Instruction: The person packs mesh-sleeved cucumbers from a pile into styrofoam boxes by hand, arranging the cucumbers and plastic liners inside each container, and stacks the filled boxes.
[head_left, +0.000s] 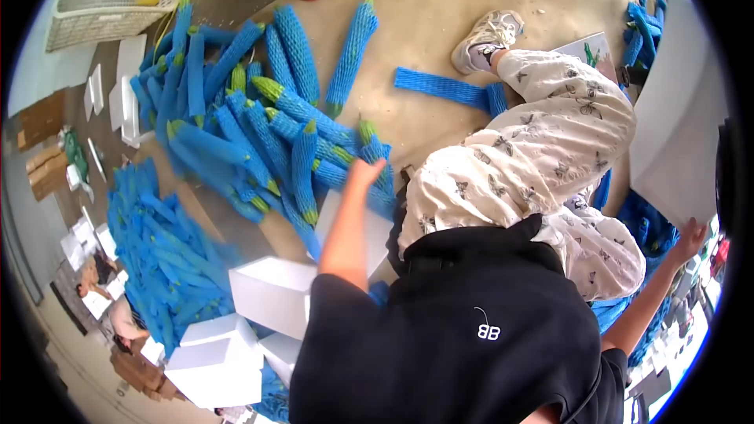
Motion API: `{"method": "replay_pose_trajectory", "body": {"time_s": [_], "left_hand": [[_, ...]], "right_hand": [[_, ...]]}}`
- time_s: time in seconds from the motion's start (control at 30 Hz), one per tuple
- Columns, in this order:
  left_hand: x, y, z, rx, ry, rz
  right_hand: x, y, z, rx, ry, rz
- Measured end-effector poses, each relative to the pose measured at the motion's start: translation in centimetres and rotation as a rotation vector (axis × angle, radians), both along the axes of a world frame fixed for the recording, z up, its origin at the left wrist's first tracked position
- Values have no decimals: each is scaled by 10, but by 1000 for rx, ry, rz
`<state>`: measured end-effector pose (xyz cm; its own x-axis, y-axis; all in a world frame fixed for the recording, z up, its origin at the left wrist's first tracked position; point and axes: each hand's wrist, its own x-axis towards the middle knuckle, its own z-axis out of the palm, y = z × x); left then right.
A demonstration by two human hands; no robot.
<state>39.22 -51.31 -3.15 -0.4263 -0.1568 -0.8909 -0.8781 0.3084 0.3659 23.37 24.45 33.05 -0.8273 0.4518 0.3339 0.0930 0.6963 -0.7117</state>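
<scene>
My left hand (366,175) is closed at the near edge of a pile, with its fingers against a long green vegetable in a blue foam net sleeve (383,155). The green tip of that vegetable shows above the hand. Many more sleeved vegetables (292,149) lie heaped to the left, green ends poking out. Out at the far right, my right hand (689,242) has its fingers apart, by the lower edge of a large white panel (675,126). Whether it presses on the panel is hard to see.
White foam boxes (271,292) stand close by my left arm. Beyond them is a second blue heap (161,251). A flat blue sleeve (440,86) lies on the tan floor beside my shoe (491,35). A white plastic crate (110,23) stands at the upper left.
</scene>
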Motion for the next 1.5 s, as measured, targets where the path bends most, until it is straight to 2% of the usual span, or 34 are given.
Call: {"method": "replay_pose_trajectory", "body": {"time_s": [0.03,0.07,0.17,0.27,0.37,0.4,0.43,0.47,0.5,0.53,0.57,0.6,0.63,0.67,0.7,0.73,0.8,0.83,0.93,0.97,1.0,1.03,1.13,1.17,1.2,1.23,1.27,1.3,1.33,1.37,1.4,1.43,1.47,1.5], "left_hand": [[21,21,-31,-150,-137,-86],[7,50,2,-449,-159,-65],[-12,61,-16,-594,-303,91],[-11,69,18,-576,-354,175],[-12,73,54,-521,-23,261],[-11,68,68,-539,190,360],[-12,53,83,-668,298,338],[-20,31,110,-715,574,366],[-36,3,139,-855,748,350],[-59,-21,184,-849,485,503],[-64,-54,199,-953,561,553],[-73,-75,220,-1195,428,392],[-52,-102,201,-1490,438,397],[-25,-109,180,-1566,485,458],[9,-107,151,-1217,441,697],[21,-73,126,-994,324,730],[80,-7,8,-633,347,764],[84,33,-7,-125,59,1276],[93,60,-67,-522,-40,1147],[91,48,-70,-435,-118,1203],[91,47,-70,-348,-195,1263],[80,54,-29,-363,1,1188],[32,40,90,-322,315,1406],[19,18,123,-468,187,1449],[20,-1,136,-500,280,1474],[15,-13,155,-649,471,1325],[22,-36,164,-982,371,1078],[13,-51,175,-1119,674,1079],[1,-68,198,-1266,730,848],[-3,-90,209,-1317,771,775],[-11,-113,220,-1303,631,727],[4,-158,201,-1266,674,642],[-19,-168,217,-1417,109,438],[-23,-202,202,-1544,138,332]], "right_hand": [[10,13,-4,-9,-84,18],[19,57,-13,60,-182,-26],[10,20,-25,273,-70,15],[9,80,-43,257,-352,-12],[-7,82,-67,258,-532,149],[-15,67,-69,254,-591,231],[-19,54,-70,251,-660,292],[-18,53,-75,353,-745,292],[-12,57,-90,267,-732,301],[-4,69,-107,188,-715,311],[3,75,-118,143,-782,215],[10,94,-132,65,-789,224],[14,101,-138,-26,-859,186],[10,75,-124,-20,-1049,106],[10,35,-115,9,-1054,102],[14,29,-118,-127,-1080,124],[22,25,-130,-250,-1092,235],[18,21,-130,-247,-1090,234],[12,1,-127,-235,-1179,171],[11,-7,-126,-195,-1181,147],[10,-16,-120,-154,-1182,130],[11,-18,-118,-155,-1186,88],[20,-18,-120,-362,-1063,54],[25,-5,-128,-359,-1013,78],[25,0,-133,-343,-1006,9],[26,1,-138,-325,-1006,8],[26,1,-140,-304,-990,-1],[27,-7,-141,-290,-949,-46],[26,-12,-144,-277,-892,-95],[26,2,-153,-214,-901,43],[26,14,-166,-222,-872,91],[19,2,-169,-33,-877,86],[4,-35,-158,263,-853,98],[-7,-54,-153,251,-853,70]]}}
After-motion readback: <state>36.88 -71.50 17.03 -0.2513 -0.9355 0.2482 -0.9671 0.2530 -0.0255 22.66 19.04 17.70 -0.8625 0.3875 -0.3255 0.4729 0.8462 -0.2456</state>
